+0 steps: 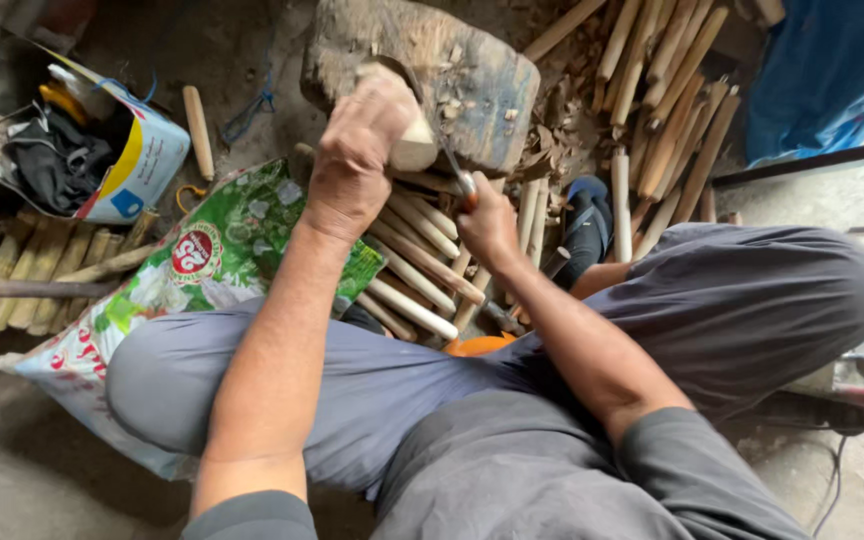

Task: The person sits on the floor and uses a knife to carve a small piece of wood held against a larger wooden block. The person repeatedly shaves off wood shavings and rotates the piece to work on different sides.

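Two hands work at the frame's upper centre: the left hand (357, 150) clamps a pale wooden piece (414, 145) upright against the chopping block (422, 70) for support, while the right hand (487, 225) grips a blade's handle (466, 190) just beside it, angled for cutting.

Left hand (357, 160): closed around a pale wooden piece (414, 145), pressing it on the far wooden chopping block (422, 70).
Right hand (487, 225): gripping a tool with an orange-brown handle (466, 188), its blade angled toward the piece.
Sticks near the hands: a heap of peeled wooden rods (417, 265) below the block.
Far right: more rods (667, 110) among shavings.
Left: printed sack (202, 260), cardboard box (137, 165) of oddments.
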